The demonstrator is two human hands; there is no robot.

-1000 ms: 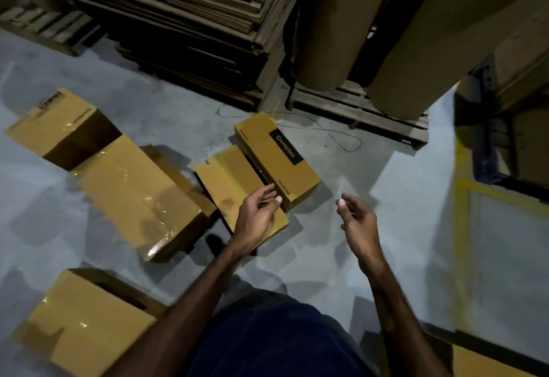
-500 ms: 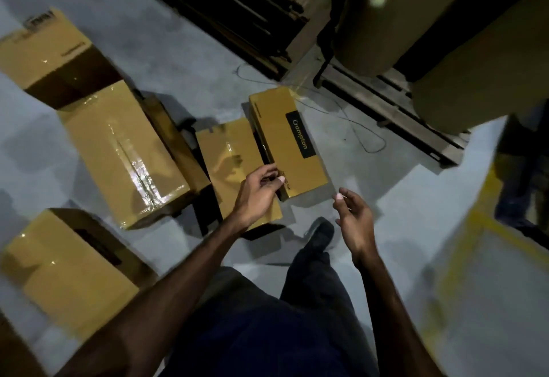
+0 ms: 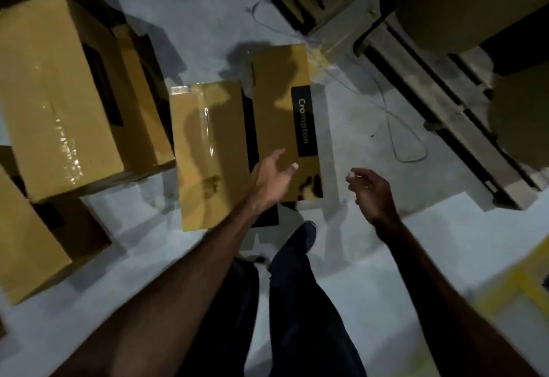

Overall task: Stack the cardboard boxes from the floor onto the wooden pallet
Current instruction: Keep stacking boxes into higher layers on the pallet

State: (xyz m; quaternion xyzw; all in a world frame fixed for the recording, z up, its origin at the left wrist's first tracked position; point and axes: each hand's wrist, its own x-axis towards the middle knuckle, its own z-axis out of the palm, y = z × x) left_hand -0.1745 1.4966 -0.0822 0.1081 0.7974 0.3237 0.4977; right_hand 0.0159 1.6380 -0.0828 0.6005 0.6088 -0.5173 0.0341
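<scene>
Two flat cardboard boxes lie side by side on the grey floor point(image 3: 371, 257), a taped box point(image 3: 208, 150) and a labelled box point(image 3: 282, 109), both likely stiff, light and best gripped along their long edges (tape may be slick). Left hand point(image 3: 271, 180) hovers over the labelled box's near end, fingers loosely spread; right hand point(image 3: 371, 192) hangs beside it, fingers relaxed, empty.

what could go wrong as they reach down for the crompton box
1. A loose wire loops on the floor right of the Crompton box; a foot could snag it.
2. That box lies tight against the taped box, so the left hand has little room for a side grip.
3. The right hand is off the box; a one-handed lift of a long box may tip.
</scene>
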